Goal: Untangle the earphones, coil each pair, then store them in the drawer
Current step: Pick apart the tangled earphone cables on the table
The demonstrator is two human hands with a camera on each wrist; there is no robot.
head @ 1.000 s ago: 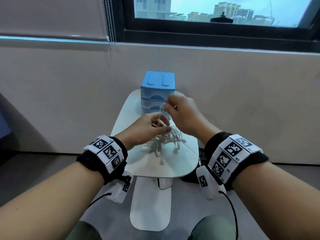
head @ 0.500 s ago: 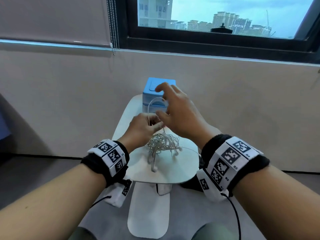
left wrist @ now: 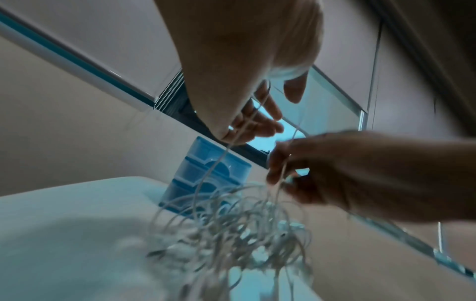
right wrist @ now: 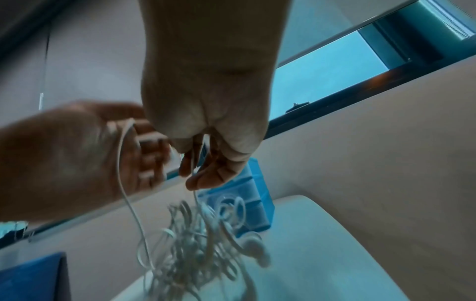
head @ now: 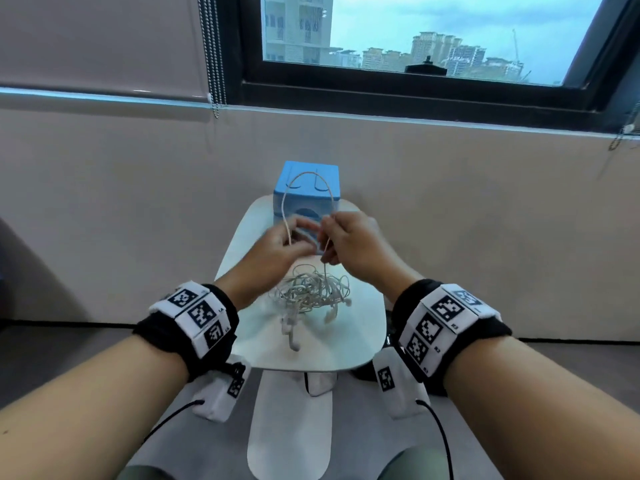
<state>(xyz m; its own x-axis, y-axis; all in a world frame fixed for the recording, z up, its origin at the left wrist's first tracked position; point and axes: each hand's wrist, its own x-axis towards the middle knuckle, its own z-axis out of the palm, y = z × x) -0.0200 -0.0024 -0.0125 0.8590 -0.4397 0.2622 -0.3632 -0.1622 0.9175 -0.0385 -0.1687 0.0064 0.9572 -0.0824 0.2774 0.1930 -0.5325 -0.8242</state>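
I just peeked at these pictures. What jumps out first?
A messy tangle of white earphones hangs over the white table. The left hand and right hand lift a cable loop out of it. Behind stands a blue drawer box, under a window.

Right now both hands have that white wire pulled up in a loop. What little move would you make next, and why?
Probably draw the loop further up and away from the tangle, feeding it through slowly. The left hand and right hand each pinch one side of it, yet most of the cord is a knotted heap on the white table, and the blue drawer box behind looks closed.
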